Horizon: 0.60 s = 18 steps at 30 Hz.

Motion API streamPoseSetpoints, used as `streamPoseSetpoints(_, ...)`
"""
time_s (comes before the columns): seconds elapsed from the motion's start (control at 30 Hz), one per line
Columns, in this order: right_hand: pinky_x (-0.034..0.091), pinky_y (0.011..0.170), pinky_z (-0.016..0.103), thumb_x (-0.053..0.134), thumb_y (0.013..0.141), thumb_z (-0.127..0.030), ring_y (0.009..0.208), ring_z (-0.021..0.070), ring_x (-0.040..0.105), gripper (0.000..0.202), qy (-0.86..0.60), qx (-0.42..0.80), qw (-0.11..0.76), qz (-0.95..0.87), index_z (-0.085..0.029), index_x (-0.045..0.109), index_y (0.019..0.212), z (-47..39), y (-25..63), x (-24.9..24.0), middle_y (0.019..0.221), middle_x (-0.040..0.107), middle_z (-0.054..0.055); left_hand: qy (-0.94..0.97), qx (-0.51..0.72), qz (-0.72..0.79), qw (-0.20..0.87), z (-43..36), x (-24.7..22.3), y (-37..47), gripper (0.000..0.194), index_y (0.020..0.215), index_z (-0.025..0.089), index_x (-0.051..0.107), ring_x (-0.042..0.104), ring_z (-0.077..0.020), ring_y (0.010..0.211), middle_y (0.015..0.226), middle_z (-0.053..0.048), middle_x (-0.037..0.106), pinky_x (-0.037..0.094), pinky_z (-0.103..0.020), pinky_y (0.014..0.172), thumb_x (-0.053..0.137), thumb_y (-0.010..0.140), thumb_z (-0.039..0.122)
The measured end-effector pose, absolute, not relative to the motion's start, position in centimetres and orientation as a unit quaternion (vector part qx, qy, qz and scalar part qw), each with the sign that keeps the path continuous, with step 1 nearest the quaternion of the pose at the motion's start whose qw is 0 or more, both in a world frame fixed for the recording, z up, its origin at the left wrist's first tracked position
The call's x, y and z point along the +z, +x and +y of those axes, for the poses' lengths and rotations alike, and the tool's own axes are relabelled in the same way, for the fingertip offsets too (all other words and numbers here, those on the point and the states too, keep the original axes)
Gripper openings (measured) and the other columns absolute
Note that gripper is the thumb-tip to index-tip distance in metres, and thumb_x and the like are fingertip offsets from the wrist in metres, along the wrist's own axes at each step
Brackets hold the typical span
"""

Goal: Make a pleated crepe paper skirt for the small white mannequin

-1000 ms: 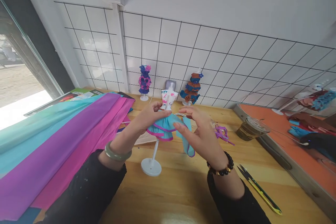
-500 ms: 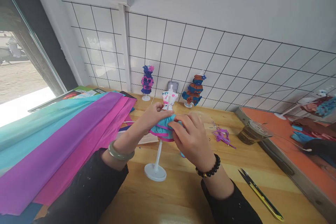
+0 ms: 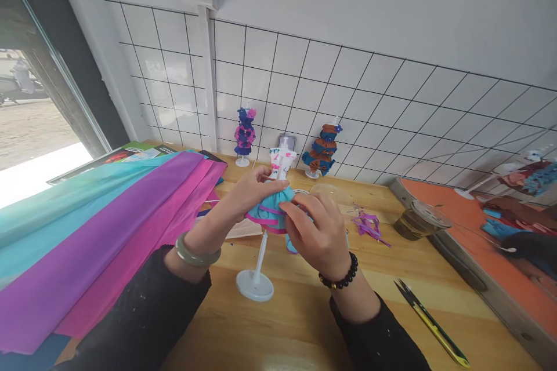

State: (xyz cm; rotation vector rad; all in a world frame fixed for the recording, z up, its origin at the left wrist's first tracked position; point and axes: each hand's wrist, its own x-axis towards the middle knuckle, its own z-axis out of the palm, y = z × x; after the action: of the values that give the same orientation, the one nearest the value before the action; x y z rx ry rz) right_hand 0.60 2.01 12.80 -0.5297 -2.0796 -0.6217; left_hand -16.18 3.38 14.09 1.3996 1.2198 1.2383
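Observation:
In front of me a small doll dress form, its white stand [image 3: 255,285] tilted on the table, wears a white patterned top [image 3: 281,162] and a turquoise doll skirt [image 3: 266,208] trimmed in pink and purple. My left hand [image 3: 255,190] is closed around the upper part of the skirt, thumb lying across the waist. With thumb and fingertips, my right hand [image 3: 319,229] pinches the skirt's right side. Part of the skirt is hidden behind those fingers. Some turquoise fabric [image 3: 291,244] shows below, partly covered by my right hand.
Folded cloths [image 3: 143,214] in turquoise, purple and pink fill the left side. Yellow-handled thread snips [image 3: 430,323] lie at right, near purple scraps [image 3: 368,225] and a plastic cup [image 3: 422,220]. Two dressed stands [image 3: 244,133] line the tiled wall. An orange surface [image 3: 456,203] adjoins the table.
The stand's base has shifted slightly left. My right hand has moved slightly down and left, still pinching the skirt; more turquoise fabric shows beneath it.

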Motion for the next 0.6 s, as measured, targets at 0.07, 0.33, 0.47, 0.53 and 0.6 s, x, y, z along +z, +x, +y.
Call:
streamPoseSetpoints(0.07, 0.04, 0.063, 0.033, 0.056, 0.081, -0.009, 0.075, 0.0183, 0.051, 0.016, -0.211, -0.254, 0.439, -0.836, -0.019, 0.063, 0.092, 2.0, 0.5, 12.8, 0.082, 0.062, 0.007, 0.573, 0.498, 0.5, 0.418, 3.3, 14.1, -16.0, 0.039, 0.094, 0.016, 0.059, 0.058, -0.0199, 0.085, 0.091, -0.006, 0.061, 0.048, -0.03, 0.069, 0.068, 0.069, 0.044)
streamPoseSetpoints(0.33, 0.039, 0.061, 0.032, 0.055, 0.083, -0.008, 0.073, 0.0169, 0.05, 0.018, -0.171, -0.259, 0.438, -0.844, -0.021, 0.064, 0.092, 2.0, 0.5, 12.3, 0.08, 0.06, 0.005, 0.605, 0.515, 0.482, 0.371, 3.2, 14.1, -15.7, 0.033, 0.083, 0.015, 0.059, 0.053, -0.0161, 0.077, 0.077, -0.002, 0.054, 0.044, -0.026, 0.065, 0.069, 0.067, 0.042)
streamPoseSetpoints(0.47, 0.044, 0.065, 0.034, 0.056, 0.079, -0.007, 0.077, 0.0181, 0.054, 0.024, -0.123, -0.202, 0.465, -0.853, -0.02, 0.063, 0.097, 1.9, 0.7, 12.5, 0.087, 0.061, 0.007, 0.624, 0.507, 0.443, 0.398, 3.5, 14.0, -16.4, 0.03, 0.073, 0.015, 0.055, 0.044, -0.0098, 0.062, 0.066, 0.002, 0.045, 0.036, -0.021, 0.054, 0.067, 0.071, 0.042)
streamPoseSetpoints(0.53, 0.047, 0.071, 0.037, 0.055, 0.079, -0.009, 0.084, 0.0201, 0.056, 0.026, -0.151, -0.137, 0.507, -0.838, -0.02, 0.062, 0.101, 2.0, 1.0, 12.8, 0.093, 0.06, 0.009, 0.633, 0.494, 0.426, 0.417, 3.5, 14.1, -16.9, 0.028, 0.078, 0.015, 0.058, 0.043, -0.009, 0.06, 0.066, 0.003, 0.045, 0.034, -0.021, 0.052, 0.066, 0.073, 0.041)
streamPoseSetpoints(0.6, 0.047, 0.079, 0.041, 0.054, 0.082, -0.014, 0.092, 0.022, 0.057, 0.022, -0.232, -0.037, 0.55, -0.801, -0.02, 0.061, 0.101, 2.4, 1.6, 13.1, 0.097, 0.061, 0.009, 0.652, 0.47, 0.419, 0.422, 3.5, 14.3, -17.3, 0.03, 0.086, 0.015, 0.061, 0.043, -0.0089, 0.059, 0.067, 0.003, 0.046, 0.034, -0.021, 0.051, 0.066, 0.073, 0.042)
